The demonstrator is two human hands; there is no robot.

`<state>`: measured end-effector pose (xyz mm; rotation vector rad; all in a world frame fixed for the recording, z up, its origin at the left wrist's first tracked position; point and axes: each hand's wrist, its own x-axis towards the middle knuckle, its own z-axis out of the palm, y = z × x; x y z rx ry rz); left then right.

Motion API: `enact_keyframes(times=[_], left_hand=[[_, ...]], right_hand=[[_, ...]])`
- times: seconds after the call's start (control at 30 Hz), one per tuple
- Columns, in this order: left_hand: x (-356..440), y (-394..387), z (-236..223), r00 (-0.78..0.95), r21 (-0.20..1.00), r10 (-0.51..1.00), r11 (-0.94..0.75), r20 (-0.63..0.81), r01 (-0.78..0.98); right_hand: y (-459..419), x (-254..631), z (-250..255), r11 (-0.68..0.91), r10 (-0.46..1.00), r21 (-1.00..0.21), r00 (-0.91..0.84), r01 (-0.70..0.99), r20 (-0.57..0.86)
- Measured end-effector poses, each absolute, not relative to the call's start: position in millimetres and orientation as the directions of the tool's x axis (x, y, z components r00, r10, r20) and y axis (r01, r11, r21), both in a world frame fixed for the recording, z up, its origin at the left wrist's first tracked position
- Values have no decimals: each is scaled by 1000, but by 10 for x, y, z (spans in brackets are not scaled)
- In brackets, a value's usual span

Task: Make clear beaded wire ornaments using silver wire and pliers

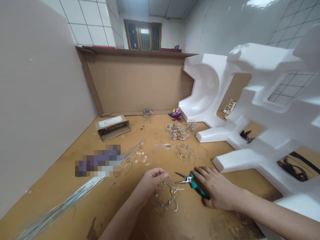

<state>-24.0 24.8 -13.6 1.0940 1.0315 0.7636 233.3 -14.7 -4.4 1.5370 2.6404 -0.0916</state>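
Note:
My left hand (pixel 150 183) is curled, fingers pinched on the rim of a wire ring set with clear beads (pixel 167 198) that lies on the brown tabletop. My right hand (pixel 215 190) rests palm down over the teal handles of a pair of small pliers (pixel 191 182), fingers stretched along them. The pliers' metal jaws point left toward the ring and lie on the table.
Several more beaded wire rings (pixel 178 131) lie farther back, with loose beads and small rings (pixel 140 155). A bundle of straight wires (pixel 62 206) runs to the lower left. A small cardboard box (pixel 112 126), cardboard walls and big white foam blocks (pixel 250 133) surround the work area.

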Motion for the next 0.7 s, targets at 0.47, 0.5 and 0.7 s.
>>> enact_keyframes(times=[0.47,0.5,0.7], left_hand=[[-328,231,-148,519,891,822,396,-235,-223],[-330,226,-148,531,884,814,407,-237,-229],[-317,216,-156,583,839,775,470,-244,-273]], right_hand=[[-61,2454,46,393,893,-408,-449,824,-47],[-66,2476,71,332,895,-573,-442,749,-59],[-85,2366,179,-351,805,-931,-539,-99,-246]])
